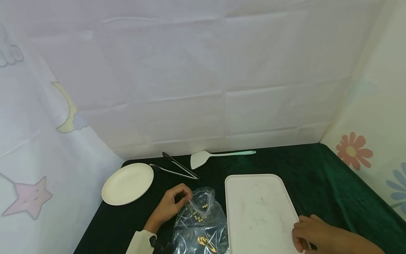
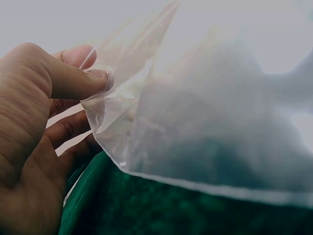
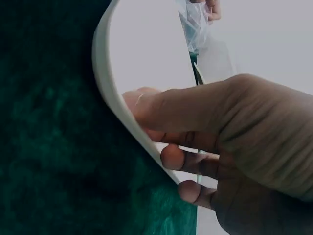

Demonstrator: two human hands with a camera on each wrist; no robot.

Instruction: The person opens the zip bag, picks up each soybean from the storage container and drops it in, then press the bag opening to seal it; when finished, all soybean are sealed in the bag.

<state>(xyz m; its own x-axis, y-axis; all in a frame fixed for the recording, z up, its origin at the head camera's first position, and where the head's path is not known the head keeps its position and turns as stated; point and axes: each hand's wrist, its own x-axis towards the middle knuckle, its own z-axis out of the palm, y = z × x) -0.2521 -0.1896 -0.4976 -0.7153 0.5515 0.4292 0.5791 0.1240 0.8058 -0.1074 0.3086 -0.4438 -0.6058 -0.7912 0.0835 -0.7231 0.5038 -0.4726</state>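
A clear plastic bag [image 1: 210,216] hangs from my left hand [image 1: 169,206], which pinches its upper left corner between thumb and fingertips. Small pale yellow round pieces [image 1: 198,218] and a crinkled golden-brown piece [image 1: 206,244] show through the plastic. Up close in the left wrist view, the thumb presses the film [image 2: 115,98] against a finger. To the right of the bag lies a white rectangular tray [image 1: 258,211] with rounded corners. My right hand [image 1: 317,233] grips its right edge; in the right wrist view the thumb lies over the rim [image 3: 110,93], with the other fingers curled at the edge.
An oval white plate [image 1: 128,184] lies at the table's left edge. Metal tongs [image 1: 182,171] rest spread beyond the bag, and a white spatula [image 1: 200,159] with a pale green handle lies at the back. Dark green cloth [image 1: 323,183] covers the table, with hanging sheets behind and at both sides.
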